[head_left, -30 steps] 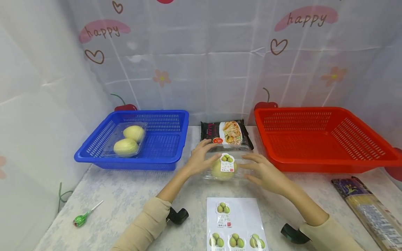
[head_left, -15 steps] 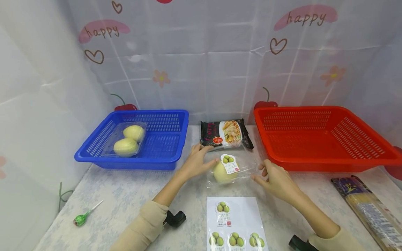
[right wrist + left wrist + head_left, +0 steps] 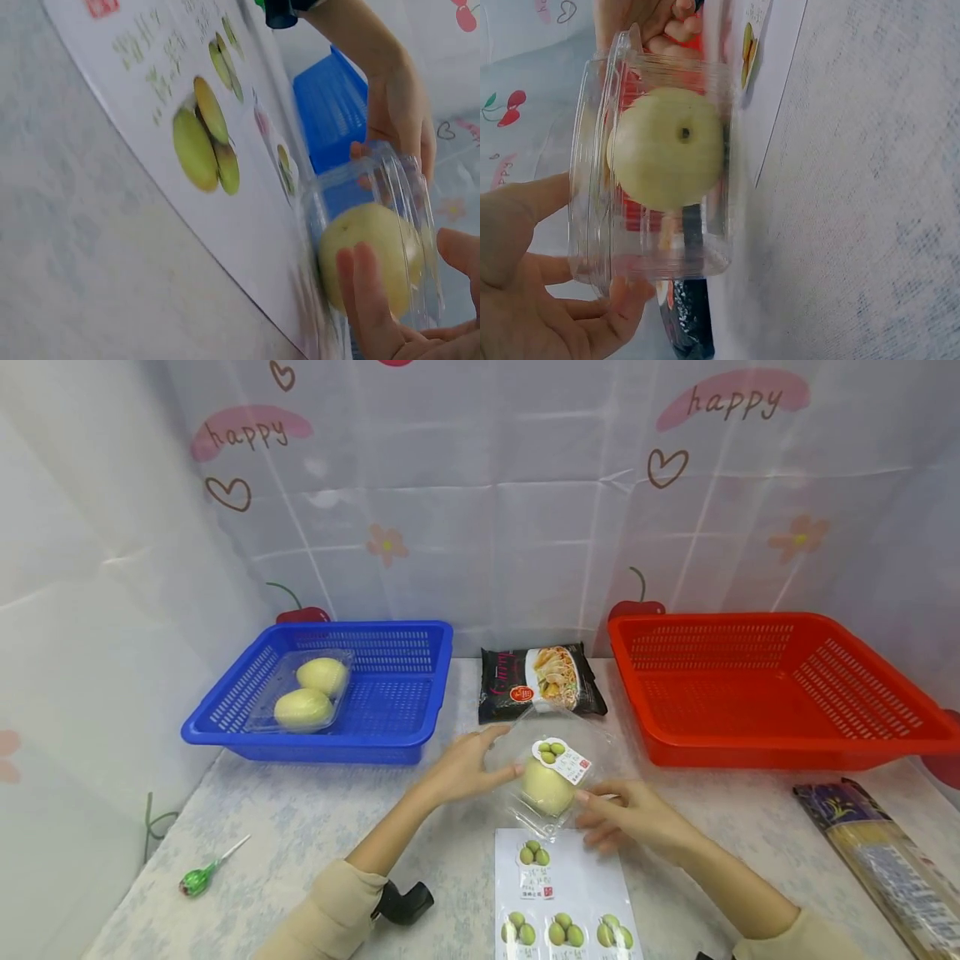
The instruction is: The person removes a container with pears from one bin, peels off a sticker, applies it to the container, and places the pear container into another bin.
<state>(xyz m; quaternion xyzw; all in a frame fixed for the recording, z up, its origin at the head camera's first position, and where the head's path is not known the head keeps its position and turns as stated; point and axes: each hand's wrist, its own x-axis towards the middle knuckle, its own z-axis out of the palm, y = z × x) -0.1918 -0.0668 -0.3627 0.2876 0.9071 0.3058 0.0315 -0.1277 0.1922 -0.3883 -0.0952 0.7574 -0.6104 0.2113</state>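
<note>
You've got the clear container (image 3: 525, 739) between your two hands, over the table, turned cornerwise to you; the black noodle packet (image 3: 506, 677) is just beyond it and the sticker sheet (image 3: 596, 870) is below, with the container's near corner overlapping the sheet's top edge in the head view; can't tell if its base touches the table, tbh.

Your left hand (image 3: 462, 768) has the left side pinched, thumb on the lid, fingers half curled at the edge; your right hand (image 3: 633, 818) is half curled at the near right corner, thumb by the edge, fingers blurry, so I can't tell if it's really gripping.

Inside there's a pale yellow fruit (image 3: 546, 789); over it, on the lid, is a slanted label (image 3: 564, 762) with green fruit printed on it, same design as the sheet's.

Off to your left is the blue basket (image 3: 322, 749), holding a second container (image 3: 273, 697) with two more yellow fruits; the red basket (image 3: 780, 758) is on your right; a long packet (image 3: 888, 868) lies near the right edge, and a green lollipop (image 3: 198, 881) sits well over to the left.
</note>
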